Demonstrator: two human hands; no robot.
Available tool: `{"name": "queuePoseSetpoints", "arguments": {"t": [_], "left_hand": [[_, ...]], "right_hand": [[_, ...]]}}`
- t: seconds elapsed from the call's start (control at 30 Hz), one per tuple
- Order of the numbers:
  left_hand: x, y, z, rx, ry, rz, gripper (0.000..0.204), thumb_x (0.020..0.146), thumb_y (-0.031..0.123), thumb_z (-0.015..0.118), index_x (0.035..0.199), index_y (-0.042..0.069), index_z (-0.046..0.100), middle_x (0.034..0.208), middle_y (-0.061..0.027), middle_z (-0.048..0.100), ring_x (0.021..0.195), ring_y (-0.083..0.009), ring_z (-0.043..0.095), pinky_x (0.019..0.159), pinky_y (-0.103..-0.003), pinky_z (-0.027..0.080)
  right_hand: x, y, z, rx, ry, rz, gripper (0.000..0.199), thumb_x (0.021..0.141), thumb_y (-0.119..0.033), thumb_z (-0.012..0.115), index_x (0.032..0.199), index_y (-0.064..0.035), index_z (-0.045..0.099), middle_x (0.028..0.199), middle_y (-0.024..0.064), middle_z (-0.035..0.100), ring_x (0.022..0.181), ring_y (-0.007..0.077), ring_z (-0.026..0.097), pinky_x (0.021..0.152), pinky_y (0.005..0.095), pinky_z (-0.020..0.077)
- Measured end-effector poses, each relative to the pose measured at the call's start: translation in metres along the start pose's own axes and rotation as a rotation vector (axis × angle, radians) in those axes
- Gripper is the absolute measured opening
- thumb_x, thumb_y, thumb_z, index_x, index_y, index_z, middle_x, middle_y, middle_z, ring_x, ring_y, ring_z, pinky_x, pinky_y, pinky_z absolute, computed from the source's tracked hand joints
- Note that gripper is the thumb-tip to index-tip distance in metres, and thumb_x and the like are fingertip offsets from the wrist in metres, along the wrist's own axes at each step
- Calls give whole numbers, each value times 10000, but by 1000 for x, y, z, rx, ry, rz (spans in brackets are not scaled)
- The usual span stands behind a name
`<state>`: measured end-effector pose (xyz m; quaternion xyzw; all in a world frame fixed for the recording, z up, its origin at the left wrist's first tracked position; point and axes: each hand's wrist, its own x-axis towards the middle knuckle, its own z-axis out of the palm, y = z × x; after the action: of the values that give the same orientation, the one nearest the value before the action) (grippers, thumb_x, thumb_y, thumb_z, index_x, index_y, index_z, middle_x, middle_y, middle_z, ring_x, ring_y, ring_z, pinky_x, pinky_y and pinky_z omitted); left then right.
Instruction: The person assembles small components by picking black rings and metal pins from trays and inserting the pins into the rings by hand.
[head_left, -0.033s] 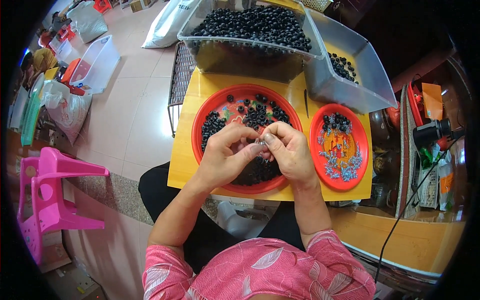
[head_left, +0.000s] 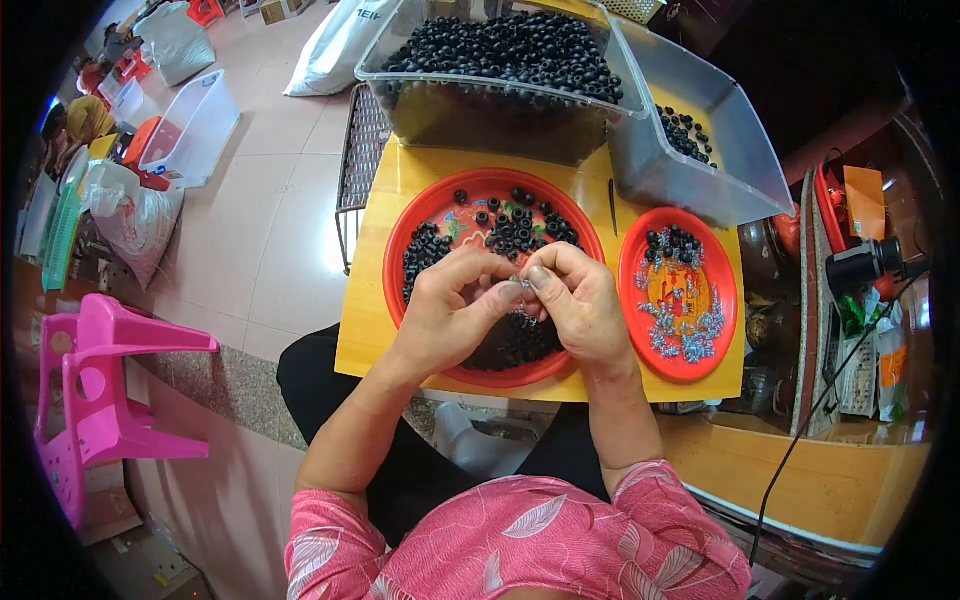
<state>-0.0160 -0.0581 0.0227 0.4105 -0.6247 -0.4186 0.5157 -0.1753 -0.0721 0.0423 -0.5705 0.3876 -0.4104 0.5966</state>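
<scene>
My left hand [head_left: 457, 305] and my right hand [head_left: 577, 303] meet above a round red tray [head_left: 395, 270]. Both are closed in a pinch, fingertips together around a small silvery metal piece [head_left: 526, 285]; its exact shape is mostly hidden by my fingers. Black ring-like parts [head_left: 515, 232] with holes lie on the tray beyond my hands, and more lie at its left side and near edge. To the right, a smaller oval red tray [head_left: 627, 270] carries small silvery metal pieces [head_left: 700, 340] and a cluster of black parts [head_left: 673, 245].
A clear plastic bin [head_left: 490, 130] full of black parts stands at the back of the yellow table [head_left: 365, 340]. Beside it is another bin [head_left: 740, 160] with fewer parts. A thin dark tool [head_left: 613, 207] lies between the trays. A pink stool [head_left: 110, 370] lies on its side at left.
</scene>
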Motion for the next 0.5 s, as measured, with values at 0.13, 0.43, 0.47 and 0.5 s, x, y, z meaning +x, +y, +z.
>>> {"name": "queuePoseSetpoints", "arguments": {"t": [0.13, 0.43, 0.47, 0.5], "left_hand": [[1, -3, 1, 34, -48, 52, 100, 796, 87, 616, 821, -9, 610, 712, -70, 549, 611, -109, 509, 542, -236, 410], [1, -3, 0, -88, -37, -1, 85, 800, 64, 593, 824, -17, 599, 727, -61, 532, 645, -104, 504, 564, -226, 402], [1, -3, -1, -46, -54, 24, 87, 799, 65, 594, 826, -17, 598, 727, -55, 528, 643, -99, 494, 563, -222, 395], [2, -3, -2, -6, -73, 50, 89, 797, 67, 594, 828, -16, 598, 726, -50, 524, 641, -94, 484, 562, -218, 387]], "right_hand": [[0, 3, 3, -41, 54, -66, 89, 874, -86, 502, 860, 2, 510, 705, 1, 506, 645, 65, 487, 593, 202, 423], [0, 3, 5, -120, 66, -84, 99, 870, -82, 506, 828, 8, 510, 696, 8, 502, 640, 64, 479, 572, 209, 419], [0, 4, 5, -119, 66, -84, 99, 870, -82, 506, 828, 8, 510, 696, 8, 502, 640, 64, 479, 572, 209, 419], [1, 5, 4, -144, 62, -97, 109, 872, -88, 502, 818, 7, 512, 687, 7, 501, 627, 62, 475, 559, 212, 414]]}}
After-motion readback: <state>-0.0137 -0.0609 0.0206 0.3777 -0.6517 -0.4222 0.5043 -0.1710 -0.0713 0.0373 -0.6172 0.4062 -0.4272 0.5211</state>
